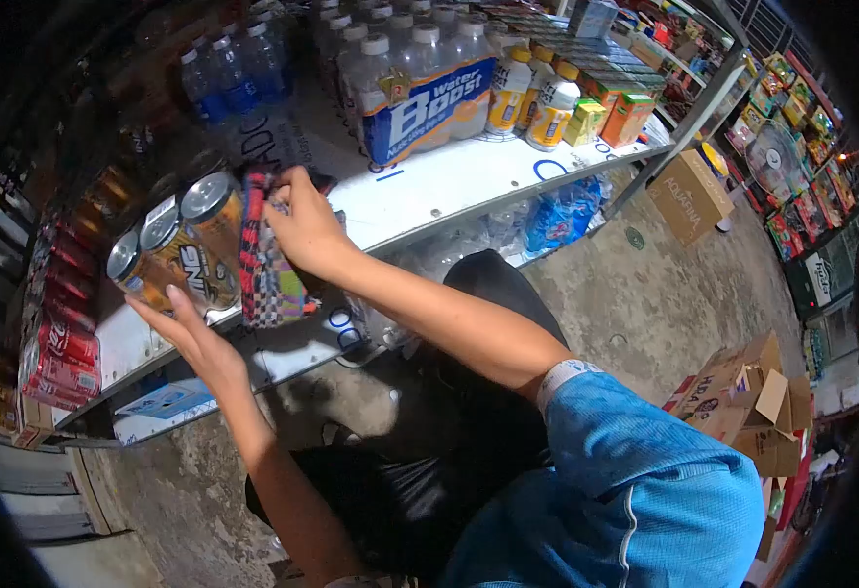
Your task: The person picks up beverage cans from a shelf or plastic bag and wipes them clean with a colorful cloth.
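My right hand (310, 223) is closed on a checkered, multicoloured cloth (275, 274), which hangs over the shelf's front edge against the rightmost gold can (216, 211). My left hand (194, 338) has its fingers stretched out, with the fingertips at the lower front of the gold cans. Three of these cans stand in front, the middle one (183, 253) with dark lettering and the left one (131, 260) close by my left fingers. Beneath them is the white shelf (400, 201).
Red cans (60, 363) stand at the shelf's left end. A blue-labelled bottle pack (429, 108), yellow-capped bottles (552, 108) and small cartons (625, 120) stand to the right. A lower shelf holds a blue package (562, 214). Cardboard boxes (689, 201) sit on the floor.
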